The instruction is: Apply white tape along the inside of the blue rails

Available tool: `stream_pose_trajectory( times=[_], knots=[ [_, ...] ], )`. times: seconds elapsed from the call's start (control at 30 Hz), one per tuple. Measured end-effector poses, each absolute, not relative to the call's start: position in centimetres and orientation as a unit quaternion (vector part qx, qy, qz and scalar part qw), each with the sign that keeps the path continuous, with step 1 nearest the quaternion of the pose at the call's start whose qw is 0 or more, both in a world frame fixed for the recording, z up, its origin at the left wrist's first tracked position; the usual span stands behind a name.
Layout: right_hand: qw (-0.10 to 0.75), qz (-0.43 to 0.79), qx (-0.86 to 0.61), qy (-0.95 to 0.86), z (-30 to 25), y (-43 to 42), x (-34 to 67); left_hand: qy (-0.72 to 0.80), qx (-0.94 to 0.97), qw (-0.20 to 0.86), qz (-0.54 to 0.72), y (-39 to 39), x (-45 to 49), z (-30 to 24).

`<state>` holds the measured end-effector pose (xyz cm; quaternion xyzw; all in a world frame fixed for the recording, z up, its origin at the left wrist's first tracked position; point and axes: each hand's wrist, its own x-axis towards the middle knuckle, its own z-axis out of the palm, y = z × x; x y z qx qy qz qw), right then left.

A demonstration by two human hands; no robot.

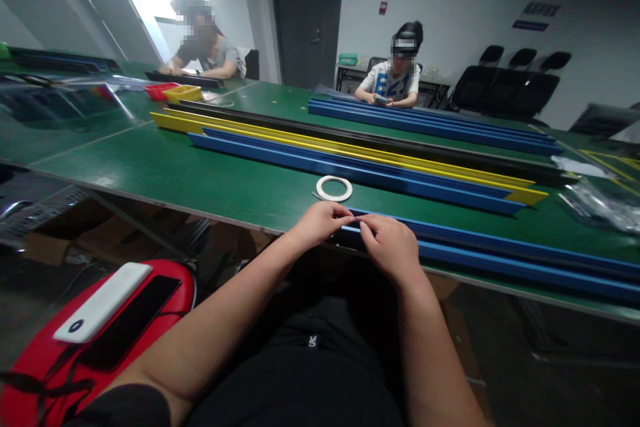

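My left hand (323, 220) and my right hand (393, 243) meet fingertip to fingertip at the table's near edge. Both are pinched closed around a small dark piece between them, too small to name. Just beneath and to the right, a long blue channel profile (500, 260) lies along the edge, its left end partly hidden by my hands. Behind my left hand a roll of white tape (334, 189) lies flat on the green table (240, 188).
Across the table lie further blue profiles (350, 177), yellow profiles (425, 163) and black profiles (390, 141). Clear plastic wrapping (605, 203) sits at the right. Two people sit across the table. On a red stool (165, 273) at my left rest a white power bank (103, 303) and a black phone (133, 323).
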<state>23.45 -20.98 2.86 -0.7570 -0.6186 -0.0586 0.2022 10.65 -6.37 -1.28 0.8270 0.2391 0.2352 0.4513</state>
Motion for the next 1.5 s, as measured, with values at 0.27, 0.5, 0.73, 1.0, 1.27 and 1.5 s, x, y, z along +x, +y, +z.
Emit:
stream_pose_trajectory(
  times=[0.27,0.5,0.73,1.0,1.27,1.5],
  knots=[
    [0.209,-0.050,-0.768,-0.603,2.6,-20.9,23.7,0.251,0.832,0.433,0.239,-6.7,10.4,-0.7],
    [0.224,-0.060,-0.774,-0.589,2.6,-20.8,23.5,0.286,0.874,0.313,0.237,-7.4,10.4,-0.1],
    [0.239,-0.052,-0.766,-0.594,2.6,-20.9,23.6,0.277,0.873,0.332,0.225,-7.3,10.5,-0.4],
    [0.240,-0.036,-0.773,-0.586,2.6,-20.9,23.6,0.269,0.862,0.366,0.224,-7.2,10.5,-0.4],
    [0.231,-0.044,-0.785,-0.573,2.4,-20.8,23.8,0.266,0.863,0.360,0.235,-7.1,10.6,-0.7],
    [0.214,-0.050,-0.779,-0.588,2.6,-20.9,23.6,0.262,0.866,0.352,0.241,-7.1,10.6,-0.7]
  ],
)
